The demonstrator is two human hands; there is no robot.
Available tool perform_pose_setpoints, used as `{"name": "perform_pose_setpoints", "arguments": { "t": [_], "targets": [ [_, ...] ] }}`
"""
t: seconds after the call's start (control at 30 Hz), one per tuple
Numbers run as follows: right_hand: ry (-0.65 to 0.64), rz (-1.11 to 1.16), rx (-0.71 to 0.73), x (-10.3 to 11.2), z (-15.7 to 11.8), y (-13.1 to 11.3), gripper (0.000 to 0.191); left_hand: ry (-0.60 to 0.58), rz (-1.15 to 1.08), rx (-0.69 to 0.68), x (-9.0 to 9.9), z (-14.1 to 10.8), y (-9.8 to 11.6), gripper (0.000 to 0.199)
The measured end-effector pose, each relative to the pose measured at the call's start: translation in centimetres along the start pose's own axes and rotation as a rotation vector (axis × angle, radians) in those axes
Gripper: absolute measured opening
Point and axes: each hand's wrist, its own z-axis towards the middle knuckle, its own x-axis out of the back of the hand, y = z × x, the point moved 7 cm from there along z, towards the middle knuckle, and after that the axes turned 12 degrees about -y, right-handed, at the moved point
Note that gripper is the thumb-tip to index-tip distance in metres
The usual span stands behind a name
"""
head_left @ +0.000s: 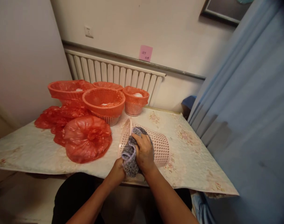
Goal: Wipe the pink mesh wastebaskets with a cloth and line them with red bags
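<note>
Pale wall [174, 34] spans the far side of my view, well behind the pink basket [160, 146] that I take as my landmark. Blue curtain [249, 109] hangs to the basket's right. Beneath the basket, and reaching out on both sides of it, I see a table [202, 161] with a floral covering. White radiator [104, 70] ribs stand behind it, against the wall. To the basket's left and back I count four baskets with red liners [103, 105], some with something white inside. Nearer, left of its open end, sits a puffed red bag [87, 140], with more crumpled red plastic [48, 119] beyond.

My landmark itself lies on its side near the table's front edge, mouth to the left, base to the right. Against its near side, by the mouth, is a bunched grey cloth [132, 161] with lilac edging. The right hand [145, 152] is clasped over that cloth, close to the basket wall. The left hand [116, 171] is just below the mouth, touching the cloth; its fingers are hidden, so I cannot tell whether it grips cloth or rim. High behind the basket, a pink note [145, 53] is stuck up.
</note>
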Motion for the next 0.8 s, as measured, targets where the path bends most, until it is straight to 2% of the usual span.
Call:
{"name": "perform_pose_setpoints", "arguments": {
  "t": [0.07,0.13,0.3,0.4,0.47,0.57,0.7,0.8],
  "targets": [
    [-0.027,-0.037,-0.028,0.2,-0.2,2.0,0.042,-0.006,0.035,-0.012,0.0,-0.2,0.0,0.039],
    [-0.026,-0.073,-0.083,0.8,-0.7,5.2,0.040,0.000,0.069,-0.008,0.2,-0.5,0.0,0.041],
    [0.128,-0.126,-0.243,3.9,-4.2,13.4,0.036,0.011,0.107,0.015,0.3,-0.7,-0.4,0.041],
    [0.181,-0.166,-0.318,4.8,-6.8,15.2,0.038,0.021,0.093,0.001,0.4,-0.5,-0.5,0.039],
    [0.206,-0.182,-0.356,4.5,-8.2,14.6,0.039,0.022,0.082,-0.009,0.4,-0.5,-0.5,0.038],
    [0.226,-0.166,-0.371,3.0,-9.3,11.8,0.041,-0.011,0.081,-0.002,0.3,-0.5,-0.4,0.039],
    [0.152,-0.045,-0.268,-0.1,-8.5,6.5,0.042,-0.041,0.087,-0.008,0.0,-0.6,0.1,0.037],
    [0.131,0.013,-0.196,-1.2,-7.2,3.1,0.042,-0.060,0.050,-0.032,-0.2,-0.7,0.2,0.033]
  ]
}}
